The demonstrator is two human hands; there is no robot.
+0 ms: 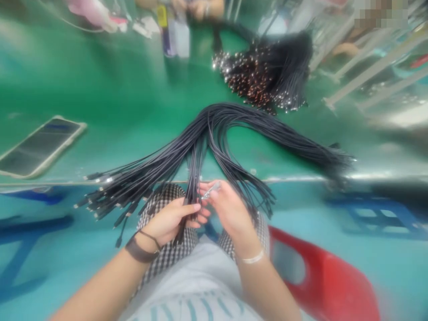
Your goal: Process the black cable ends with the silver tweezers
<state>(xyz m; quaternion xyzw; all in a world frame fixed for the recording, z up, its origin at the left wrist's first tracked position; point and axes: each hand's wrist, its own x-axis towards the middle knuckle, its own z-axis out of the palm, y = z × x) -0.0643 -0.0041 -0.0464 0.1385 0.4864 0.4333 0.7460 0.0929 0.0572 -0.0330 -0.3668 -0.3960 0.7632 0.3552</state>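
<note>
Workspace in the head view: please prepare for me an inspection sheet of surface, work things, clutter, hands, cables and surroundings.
Surface: green table, blurred in places; no damage can be judged.
Work things: dark cables draped over the front edge; small shiny piece, exact kind unclear.
Clutter: phone lying at left; upright container at the far side.
Hands: left hand grips some cables; right hand holds the shiny piece close beside it.
Cables: fanned into several branches; another pile lies behind.
Surroundings: red seat at right; another person's hands across the table, blurred.
</note>
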